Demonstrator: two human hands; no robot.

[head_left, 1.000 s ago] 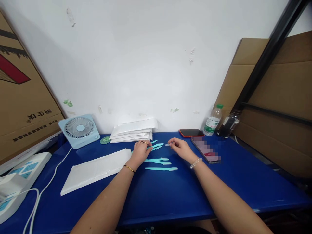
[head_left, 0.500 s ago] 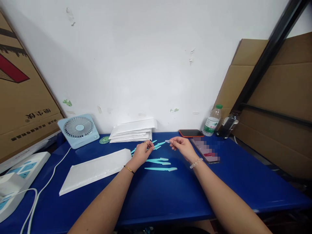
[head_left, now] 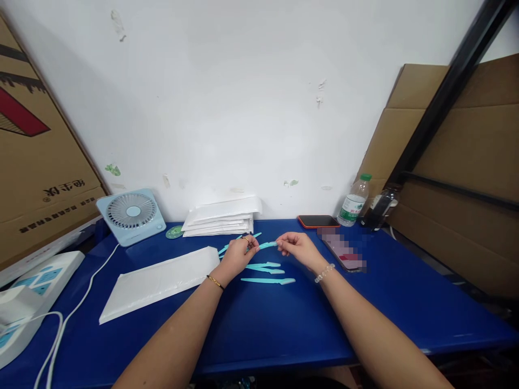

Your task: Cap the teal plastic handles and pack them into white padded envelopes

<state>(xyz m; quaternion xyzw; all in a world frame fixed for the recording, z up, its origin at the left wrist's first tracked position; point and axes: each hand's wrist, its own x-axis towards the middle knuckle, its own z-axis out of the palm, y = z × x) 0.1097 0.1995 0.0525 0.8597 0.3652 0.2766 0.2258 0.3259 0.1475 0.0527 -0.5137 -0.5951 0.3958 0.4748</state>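
Between my hands a turquoise eyebrow razor is held level above the blue table. The thumb and fingers of my left hand are closed on its handle. At the blade end, my right hand pinches a small clear cap, now mostly hidden by the fingertips; how far it sits over the blade I cannot tell. Just below lie two more razors, crossing each other, and a single razor nearer me. Further turquoise razors show behind my left hand, partly covered.
A white padded envelope lies left of my hand, and a stack of them is by the wall. A small fan and a power strip are at left. Two phones and a bottle are at right.
My right hand has moved slightly left and down, bringing the clear cap to the razor's blade end. The cap showed between the fingertips before. My left hand has barely moved.
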